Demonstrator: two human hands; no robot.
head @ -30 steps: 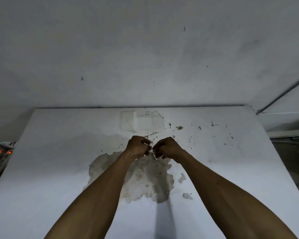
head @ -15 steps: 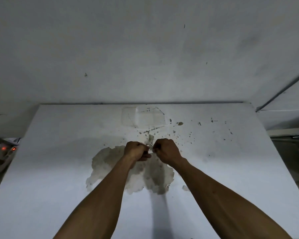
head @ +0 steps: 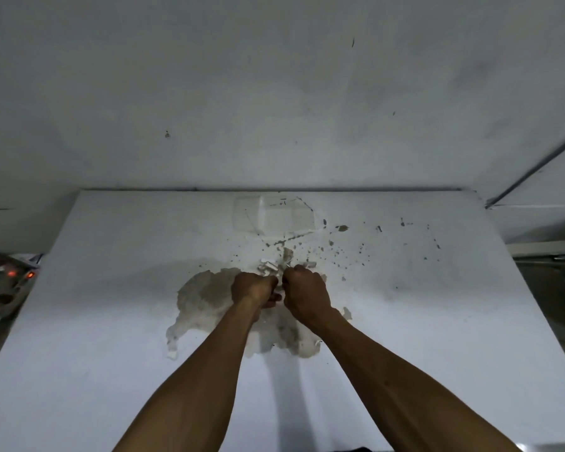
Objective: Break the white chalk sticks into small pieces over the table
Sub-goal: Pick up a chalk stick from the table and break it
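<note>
Centrally, the chalk (head: 278, 289) shows only as a pale sliver in the narrow gap between the two hands, above the middle of the table (head: 111, 305). The left hand (head: 253, 290) is curled into a fist, knuckles away from the camera, with its fingers closed on the chalk. The right hand (head: 307, 293) is curled the same way, just beside the left, and grips the other end. Most of the chalk is hidden inside the fists.

Chalk pieces (head: 268, 267) lie in a small white cluster just beyond the left knuckles; whether they touch the fingers cannot be told. A single white fragment (head: 172, 354) lies on the table near the left forearm, at the lower edge of a rough grey-brown patch (head: 206, 298) where the white surface has peeled. The patch spreads under both wrists.

Dark specks (head: 340, 252) are scattered across the table beyond and to the right of the hands. Near the far edge sits a faint rectangular outline (head: 274, 213); whether it is a clear tray or a flat mark cannot be told, and only a few dark lines show within it.

A grey wall (head: 274, 93) rises behind the table. Off the table's left edge, a device with two red lights (head: 20, 274) is partly visible.
</note>
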